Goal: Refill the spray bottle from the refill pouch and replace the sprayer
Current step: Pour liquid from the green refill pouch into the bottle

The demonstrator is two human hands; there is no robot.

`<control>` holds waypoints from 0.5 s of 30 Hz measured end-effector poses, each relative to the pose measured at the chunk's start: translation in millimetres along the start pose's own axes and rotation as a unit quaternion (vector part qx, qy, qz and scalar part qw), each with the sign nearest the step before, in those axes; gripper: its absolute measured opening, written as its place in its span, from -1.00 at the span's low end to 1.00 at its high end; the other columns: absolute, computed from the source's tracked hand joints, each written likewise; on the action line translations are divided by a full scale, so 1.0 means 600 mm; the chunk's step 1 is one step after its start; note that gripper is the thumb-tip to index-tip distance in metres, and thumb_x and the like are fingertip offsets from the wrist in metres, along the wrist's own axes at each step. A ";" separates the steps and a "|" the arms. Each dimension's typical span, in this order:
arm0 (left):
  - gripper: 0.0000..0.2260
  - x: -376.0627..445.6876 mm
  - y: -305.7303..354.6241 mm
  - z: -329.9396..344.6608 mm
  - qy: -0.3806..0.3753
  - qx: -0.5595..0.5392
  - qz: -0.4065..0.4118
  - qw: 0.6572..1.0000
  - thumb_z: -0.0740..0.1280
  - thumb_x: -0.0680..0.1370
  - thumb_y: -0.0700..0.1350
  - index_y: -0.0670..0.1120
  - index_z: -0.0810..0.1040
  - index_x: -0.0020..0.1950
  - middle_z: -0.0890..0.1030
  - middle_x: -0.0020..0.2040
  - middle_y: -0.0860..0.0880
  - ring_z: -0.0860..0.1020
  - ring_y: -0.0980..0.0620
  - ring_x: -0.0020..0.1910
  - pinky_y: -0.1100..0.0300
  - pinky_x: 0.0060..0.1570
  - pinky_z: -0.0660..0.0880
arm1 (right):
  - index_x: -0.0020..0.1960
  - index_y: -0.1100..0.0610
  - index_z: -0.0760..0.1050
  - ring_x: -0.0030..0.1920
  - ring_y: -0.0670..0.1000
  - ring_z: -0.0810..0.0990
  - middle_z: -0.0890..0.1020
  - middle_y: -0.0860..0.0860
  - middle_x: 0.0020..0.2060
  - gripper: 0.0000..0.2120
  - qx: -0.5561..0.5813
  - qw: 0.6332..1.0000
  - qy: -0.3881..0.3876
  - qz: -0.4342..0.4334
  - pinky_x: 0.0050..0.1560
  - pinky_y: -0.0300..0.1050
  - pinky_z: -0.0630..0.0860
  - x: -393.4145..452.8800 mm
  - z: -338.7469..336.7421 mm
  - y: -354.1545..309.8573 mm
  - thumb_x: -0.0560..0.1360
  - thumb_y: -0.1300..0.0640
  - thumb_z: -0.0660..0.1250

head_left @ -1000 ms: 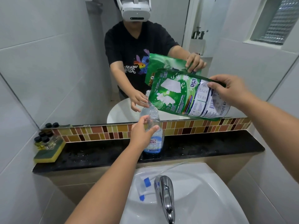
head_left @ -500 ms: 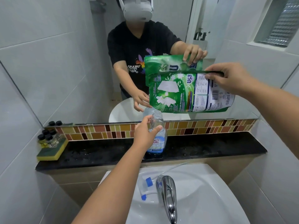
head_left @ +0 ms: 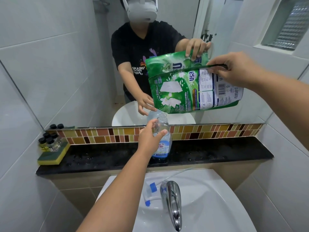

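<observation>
Green refill pouch (head_left: 189, 91) tipped over uncapped clear spray bottle (head_left: 163, 139), little liquid inside.

The refill pouch (head_left: 192, 91) reads "usa"; the spray bottle (head_left: 163, 144) label perhaps "…ella".

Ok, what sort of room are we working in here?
Most likely a home bathroom: a white sink with a chrome tap, a wall mirror above a black ledge, and tiled walls.

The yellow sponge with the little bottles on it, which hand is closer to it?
Left. The left hand grips the spray bottle mid-ledge, right of the sponge. The right hand holds the refill pouch higher, farther right.
</observation>
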State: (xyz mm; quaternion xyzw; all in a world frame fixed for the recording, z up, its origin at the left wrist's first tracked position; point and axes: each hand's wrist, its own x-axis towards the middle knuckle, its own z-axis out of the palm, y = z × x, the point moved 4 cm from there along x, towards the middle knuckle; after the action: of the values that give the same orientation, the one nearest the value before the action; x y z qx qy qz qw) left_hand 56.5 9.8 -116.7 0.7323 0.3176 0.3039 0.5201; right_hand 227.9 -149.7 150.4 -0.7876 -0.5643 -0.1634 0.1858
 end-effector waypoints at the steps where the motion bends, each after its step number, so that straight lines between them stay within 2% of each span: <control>1: -0.54 0.000 0.000 0.000 -0.001 -0.002 0.002 1.000 0.43 0.48 0.08 0.17 0.39 0.34 0.48 0.28 0.05 0.45 0.10 0.17 0.12 0.05 0.51 | 0.16 0.01 0.60 -0.21 0.08 0.57 0.64 0.04 -0.15 -0.78 -0.005 1.000 0.001 -0.005 -0.35 -0.27 0.35 0.001 -0.002 -0.003 0.55 0.11 0.29; 7: -0.54 -0.001 -0.001 0.002 -0.005 -0.016 0.012 1.000 0.44 0.49 0.07 0.16 0.39 0.35 0.50 0.28 0.05 0.44 0.13 0.20 0.14 0.09 0.49 | 0.16 0.04 0.60 -0.29 0.01 0.50 0.62 0.03 -0.20 -0.78 -0.032 0.999 0.004 -0.034 -0.35 -0.25 0.28 0.003 -0.009 -0.022 0.55 0.10 0.29; 11: -0.56 -0.001 -0.001 0.002 -0.008 -0.012 0.017 1.000 0.43 0.49 0.08 0.18 0.39 0.33 0.49 0.28 0.07 0.42 0.16 0.17 0.29 -0.06 0.41 | 0.15 0.04 0.60 -0.26 0.05 0.49 0.56 -0.01 -0.24 -0.79 -0.045 0.998 0.009 -0.043 -0.11 -0.05 0.32 0.005 -0.013 -0.030 0.55 0.09 0.29; 15: -0.55 0.001 -0.003 0.003 -0.009 -0.015 0.015 1.000 0.44 0.48 0.08 0.20 0.38 0.32 0.49 0.28 0.06 0.43 0.14 0.19 0.27 -0.03 0.44 | 0.13 0.05 0.61 -0.22 0.07 0.46 0.53 -0.02 -0.25 -0.80 -0.048 0.997 0.018 -0.050 -0.03 0.00 0.32 0.008 -0.017 -0.034 0.56 0.09 0.29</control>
State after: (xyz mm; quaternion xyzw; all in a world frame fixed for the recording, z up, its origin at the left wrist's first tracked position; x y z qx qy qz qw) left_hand 58.0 9.6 -119.1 0.7318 0.2973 0.3099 0.5291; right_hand 209.8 -144.7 163.8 -0.7631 -0.5913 -0.2138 0.1492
